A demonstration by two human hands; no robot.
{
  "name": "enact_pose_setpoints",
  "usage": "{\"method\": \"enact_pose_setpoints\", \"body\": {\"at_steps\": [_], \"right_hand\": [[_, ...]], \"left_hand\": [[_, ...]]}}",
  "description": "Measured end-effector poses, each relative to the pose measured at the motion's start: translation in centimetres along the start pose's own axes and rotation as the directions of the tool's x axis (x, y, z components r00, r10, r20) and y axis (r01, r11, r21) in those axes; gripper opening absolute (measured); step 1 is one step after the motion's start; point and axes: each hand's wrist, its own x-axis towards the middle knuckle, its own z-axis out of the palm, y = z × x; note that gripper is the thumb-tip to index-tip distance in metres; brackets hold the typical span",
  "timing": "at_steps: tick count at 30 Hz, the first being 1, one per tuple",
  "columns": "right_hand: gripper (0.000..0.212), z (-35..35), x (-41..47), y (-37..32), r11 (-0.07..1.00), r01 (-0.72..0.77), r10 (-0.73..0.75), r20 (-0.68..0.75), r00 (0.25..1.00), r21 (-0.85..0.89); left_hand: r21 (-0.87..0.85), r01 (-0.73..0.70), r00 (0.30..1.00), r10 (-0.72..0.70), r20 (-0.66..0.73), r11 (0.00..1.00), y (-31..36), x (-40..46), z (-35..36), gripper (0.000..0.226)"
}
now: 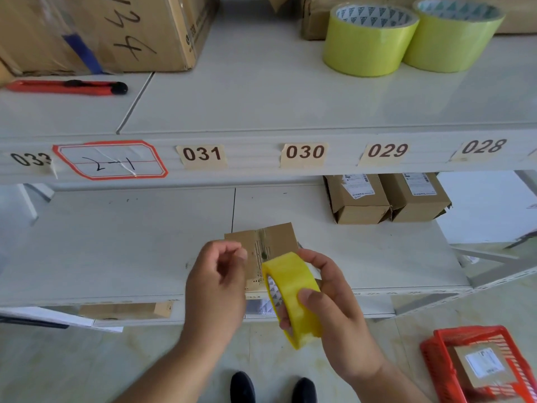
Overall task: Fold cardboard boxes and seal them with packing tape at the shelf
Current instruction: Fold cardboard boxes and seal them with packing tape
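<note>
A small cardboard box (276, 238) stands on the lower shelf (116, 245) near its front edge, flaps closed along a middle seam. My right hand (334, 303) grips a yellow tape roll (293, 298) in front of the box, thumb on the roll's outer face. My left hand (216, 286) is just left of the roll with its fingers curled and fingertips pinched together near the box's left edge. Whether a strip of clear tape runs between them is not visible.
Two wide yellow-green tape rolls (369, 39) stand on the upper shelf at the right. A red utility knife (66, 87) lies at its left by a large carton (101, 30). Two labelled boxes (386, 197) sit at the lower shelf's back. A red basket (479, 365) holding a parcel is on the floor.
</note>
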Motion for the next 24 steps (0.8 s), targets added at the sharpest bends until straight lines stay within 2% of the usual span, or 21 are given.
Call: {"method": "enact_pose_setpoints", "body": {"at_steps": [1, 2, 4, 5, 7, 8, 11, 14, 17, 18, 20, 22, 24], "right_hand": [[0.062, 0.0, 0.2, 0.2, 1.000, -0.004, 0.004, -0.011, 1.000, 0.001], [0.062, 0.1, 0.5, 0.4, 1.000, -0.009, 0.009, -0.021, 1.000, -0.005], [0.060, 0.6, 1.0, 0.6, 0.998, -0.028, 0.027, -0.025, 0.999, -0.052], [0.059, 1.1, 1.1, 0.6, 0.994, -0.039, 0.038, -0.013, 0.999, -0.102], [0.054, 2.1, 1.4, 1.3, 0.970, -0.060, 0.057, -0.019, 0.998, -0.236], [0.047, 2.5, 1.7, 1.9, 0.951, -0.071, 0.059, -0.049, 0.997, -0.300], [0.018, 3.9, 2.7, 3.8, 0.932, -0.118, 0.042, -0.222, 0.974, -0.342], [0.040, 5.2, 4.4, 5.6, 0.921, -0.167, 0.057, -0.305, 0.951, -0.351], [0.063, 5.8, 6.9, 6.8, 0.855, -0.409, 0.293, -0.352, 0.889, -0.320], [0.063, 5.4, 7.7, 7.4, 0.841, -0.452, 0.320, -0.400, 0.859, -0.297], [0.051, 4.4, 8.8, 7.9, 0.826, -0.467, 0.268, -0.507, 0.819, -0.316], [0.029, 2.7, 9.4, 8.4, 0.778, -0.477, 0.168, -0.597, 0.785, -0.408], [0.017, 0.8, 9.9, 9.5, 0.711, -0.567, 0.171, -0.680, 0.713, -0.416]], "left_hand": [[-0.014, 0.025, 0.998, -0.025, 0.053, 1.000, -0.1, -1.1, -0.2, 0.026], [-0.049, 0.080, 0.983, -0.071, 0.170, 0.996, 0.2, -2.3, -0.3, 0.038], [-0.117, 0.247, 0.879, -0.172, 0.446, 0.962, 1.1, -3.7, 0.2, 0.048], [-0.165, 0.344, 0.834, -0.219, 0.507, 0.924, 1.0, -3.6, 0.7, 0.050], [-0.289, 0.513, 0.805, -0.335, 0.489, 0.809, 0.3, -2.9, 1.5, 0.047], [-0.340, 0.546, 0.810, -0.379, 0.448, 0.766, -0.2, -2.5, 1.8, 0.043], [-0.368, 0.501, 0.854, -0.379, 0.357, 0.783, -1.4, -2.1, 1.9, 0.035], [-0.328, 0.470, 0.869, -0.364, 0.335, 0.820, -3.3, -1.4, 1.4, 0.025], [-0.150, 0.309, 0.917, -0.252, 0.308, 0.939, -6.2, 0.3, -0.2, 0.039], [-0.052, 0.222, 0.941, -0.200, 0.275, 0.974, -7.6, 1.3, -1.0, 0.040], [0.176, 0.077, 0.971, -0.114, 0.210, 0.981, -11.5, 4.5, -2.8, 0.035], [0.444, -0.014, 0.981, -0.074, 0.179, 0.896, -15.9, 8.9, -4.5, 0.036], [0.678, -0.074, 0.982, -0.064, 0.176, 0.731, -20.7, 13.4, -5.6, 0.039]]}}
